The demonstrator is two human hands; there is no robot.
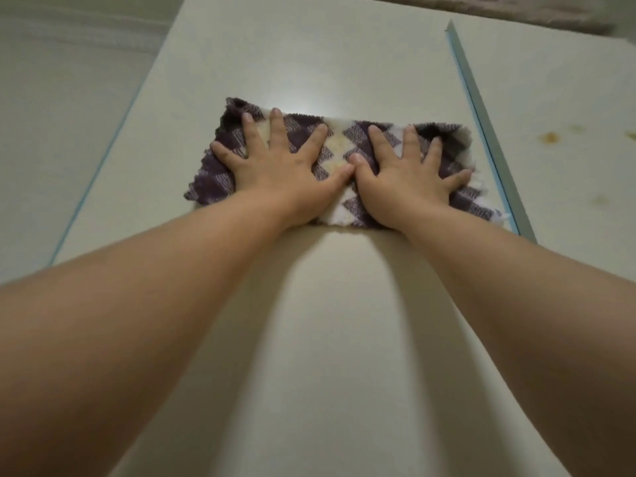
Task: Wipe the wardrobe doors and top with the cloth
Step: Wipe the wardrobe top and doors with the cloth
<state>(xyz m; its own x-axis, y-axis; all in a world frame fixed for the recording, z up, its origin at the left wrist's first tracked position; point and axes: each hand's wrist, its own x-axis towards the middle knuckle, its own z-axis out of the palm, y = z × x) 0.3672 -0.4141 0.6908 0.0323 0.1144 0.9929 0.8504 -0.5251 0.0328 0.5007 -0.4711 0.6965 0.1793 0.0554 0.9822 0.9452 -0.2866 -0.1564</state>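
Head view: the left hand and right hand lie flat side by side, fingers straight and spread, thumbs touching, pressing a fuzzy rectangular cloth with a purple-and-white zigzag against a smooth cream wardrobe door. A pale blue edge strip borders the door's right side; the neighbouring panel carries brownish stains.

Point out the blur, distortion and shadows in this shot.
Head view: the wide-angle lens swells the forearms toward the bottom corners. Soft shadows fall on the wardrobe door beneath both arms. The top right corner is smeared with blur. The cloth under the left hand and right hand stays fairly sharp. There is no harsh glare.
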